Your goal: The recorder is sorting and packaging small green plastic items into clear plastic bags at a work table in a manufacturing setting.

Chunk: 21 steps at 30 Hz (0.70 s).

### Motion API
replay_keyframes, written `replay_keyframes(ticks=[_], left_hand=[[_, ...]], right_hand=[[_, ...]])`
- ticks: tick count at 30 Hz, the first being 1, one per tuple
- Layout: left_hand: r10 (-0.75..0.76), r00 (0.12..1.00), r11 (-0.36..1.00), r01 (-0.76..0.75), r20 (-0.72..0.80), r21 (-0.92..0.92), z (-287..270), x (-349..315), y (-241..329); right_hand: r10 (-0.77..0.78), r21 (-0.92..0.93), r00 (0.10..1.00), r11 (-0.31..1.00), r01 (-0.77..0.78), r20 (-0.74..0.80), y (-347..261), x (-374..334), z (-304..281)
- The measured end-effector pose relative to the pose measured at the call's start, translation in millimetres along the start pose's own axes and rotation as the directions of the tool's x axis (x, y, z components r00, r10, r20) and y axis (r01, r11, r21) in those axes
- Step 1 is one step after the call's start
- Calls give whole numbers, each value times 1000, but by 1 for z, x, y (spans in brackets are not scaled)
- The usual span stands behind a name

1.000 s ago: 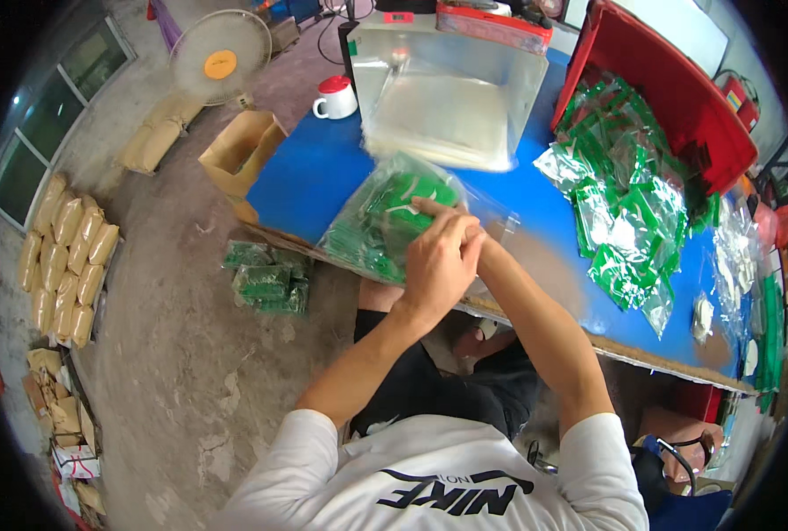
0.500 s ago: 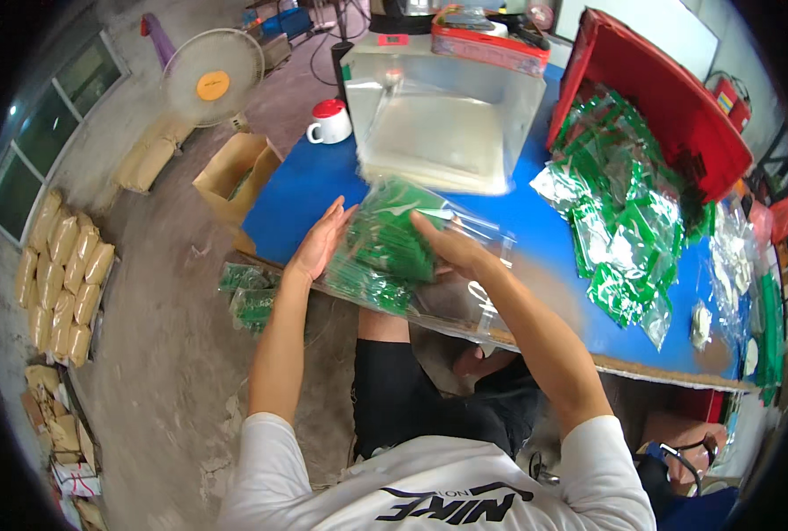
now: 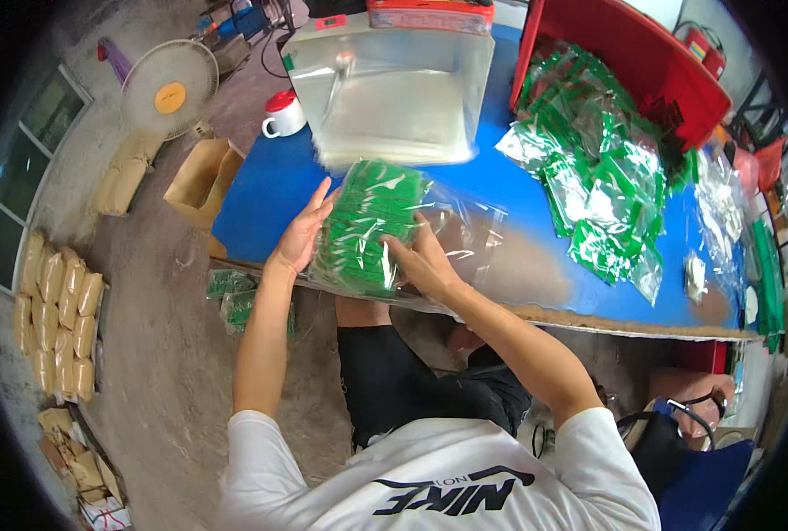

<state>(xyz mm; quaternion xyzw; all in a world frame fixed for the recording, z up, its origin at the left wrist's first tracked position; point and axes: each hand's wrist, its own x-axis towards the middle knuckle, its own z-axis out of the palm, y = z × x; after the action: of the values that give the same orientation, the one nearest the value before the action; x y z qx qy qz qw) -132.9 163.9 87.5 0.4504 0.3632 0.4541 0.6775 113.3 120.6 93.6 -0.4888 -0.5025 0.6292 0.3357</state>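
A large clear plastic bag point(image 3: 465, 234) lies along the front edge of the blue table, its left part filled with stacked green packets point(image 3: 372, 217). Against the left side of the filled part rests my left hand point(image 3: 303, 232), fingers stretched out and pointing away from me. My right hand point(image 3: 425, 264) grips the other side of the pack, its thumb over the top and its forefinger along the edge. The loose end of the bag spreads to the right, beyond that hand. Some of my right fingers are hidden.
A red bin point(image 3: 641, 66) lies tipped at the back right, with green packets point(image 3: 602, 177) spilling from it onto the blue table point(image 3: 257, 195). Behind the bag lies a stack of clear bags point(image 3: 394, 115). A white mug point(image 3: 285, 115), an open carton point(image 3: 201, 184) and a fan point(image 3: 171, 93) are left.
The green pack has turned more upright and settled flatter, its packets showing in rows. My right hand has moved down along its side. The whole view has shifted slightly.
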Motion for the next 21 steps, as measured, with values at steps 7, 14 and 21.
replay_keyframes(ticks=[7, 14, 21], left_hand=[[-4, 991, 907, -54, 137, 417, 19, -4, 8], [97, 991, 347, -123, 95, 930, 39, -9, 17], [134, 932, -275, -290, 335, 917, 93, 25, -33]], right_hand=[[-67, 128, 986, 991, 47, 153, 14, -22, -10], [-562, -826, 797, 329, 458, 219, 61, -56, -73], [-582, -794, 808, 449, 411, 89, 63, -117, -113]])
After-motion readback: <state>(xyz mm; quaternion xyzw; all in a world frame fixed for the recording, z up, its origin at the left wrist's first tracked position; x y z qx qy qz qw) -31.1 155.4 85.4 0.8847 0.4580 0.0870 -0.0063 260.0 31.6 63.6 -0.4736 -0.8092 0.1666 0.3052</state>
